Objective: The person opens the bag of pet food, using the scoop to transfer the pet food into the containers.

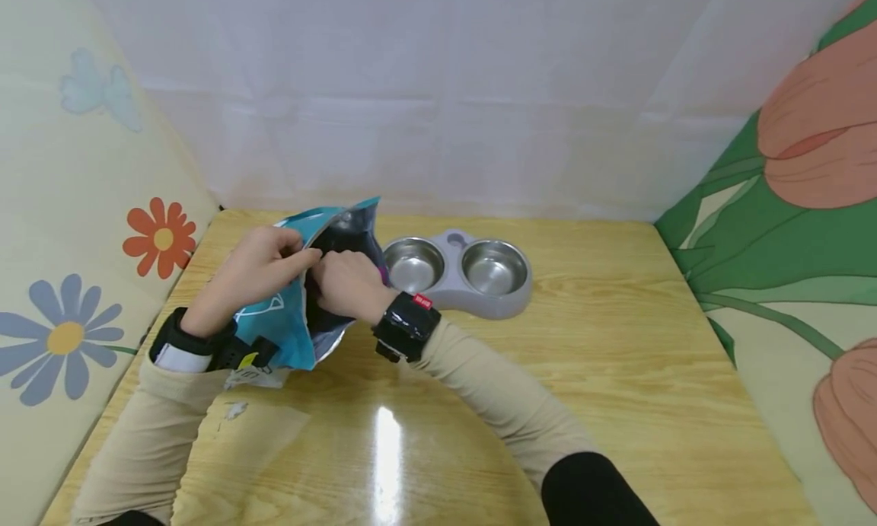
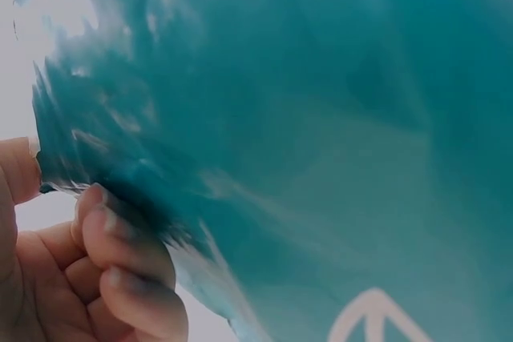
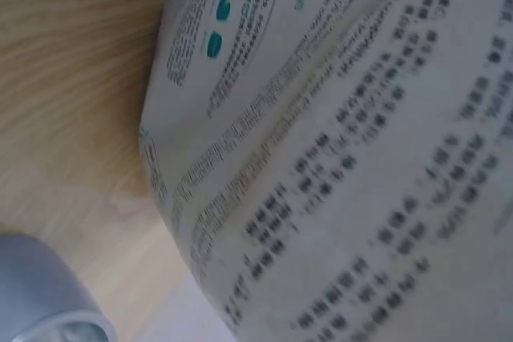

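A: Where've we got the bag?

B: Left part of the worktop, mouth gaping to the right. We see teal outside & silvery lining; R wrist cam gives us a pale panel w/ small print.

A: And our hands?

B: L hand is at the left side of the mouth, fingers curled, pinching the bag's edge w/ the thumb. R hand reaches into the mouth; its fingers are hidden, so we can't tell if they're open, closed or gripping smth.

A: What've we got beside it?

B: Just right of the bag, a grey holder w/ 2 metal bowls: L bowl nearer the bag, R bowl farther off. Can't tell if bag & holder touch.

A: Wrists?

B: Black band on our L, black box w/ red tag on our R, beige sleeves on both arms. Also a small whitish patch on the worktop, near side of the bag.
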### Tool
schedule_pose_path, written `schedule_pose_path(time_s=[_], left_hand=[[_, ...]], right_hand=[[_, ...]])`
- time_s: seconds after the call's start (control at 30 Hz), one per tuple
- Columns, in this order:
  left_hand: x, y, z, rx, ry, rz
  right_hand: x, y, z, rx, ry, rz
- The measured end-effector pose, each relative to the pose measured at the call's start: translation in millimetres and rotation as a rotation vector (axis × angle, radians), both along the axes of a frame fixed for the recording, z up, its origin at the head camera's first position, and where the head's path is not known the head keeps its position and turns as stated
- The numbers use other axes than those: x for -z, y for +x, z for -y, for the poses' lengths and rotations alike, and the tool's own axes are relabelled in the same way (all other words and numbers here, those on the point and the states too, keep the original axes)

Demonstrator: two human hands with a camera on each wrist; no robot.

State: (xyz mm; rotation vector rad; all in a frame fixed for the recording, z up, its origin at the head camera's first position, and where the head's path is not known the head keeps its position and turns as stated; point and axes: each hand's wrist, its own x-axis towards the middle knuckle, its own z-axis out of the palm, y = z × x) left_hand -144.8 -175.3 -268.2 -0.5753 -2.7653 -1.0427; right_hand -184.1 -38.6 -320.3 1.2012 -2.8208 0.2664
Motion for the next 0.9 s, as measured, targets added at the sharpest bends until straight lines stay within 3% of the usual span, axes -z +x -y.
schedule_pose_path(time_s=[0.37,0.9], left_hand=[[-0.2,-0.9,0.7,0.002,0.012,0.03],[-3.5,-1.0,1.1,0.012,0.013,0.056]], right_hand=[[4.4,-2.5,-4.0,-0.007,-0.055,0.072],[-12.6,-2.1,-25.6,-0.074,0.016,0.005]])
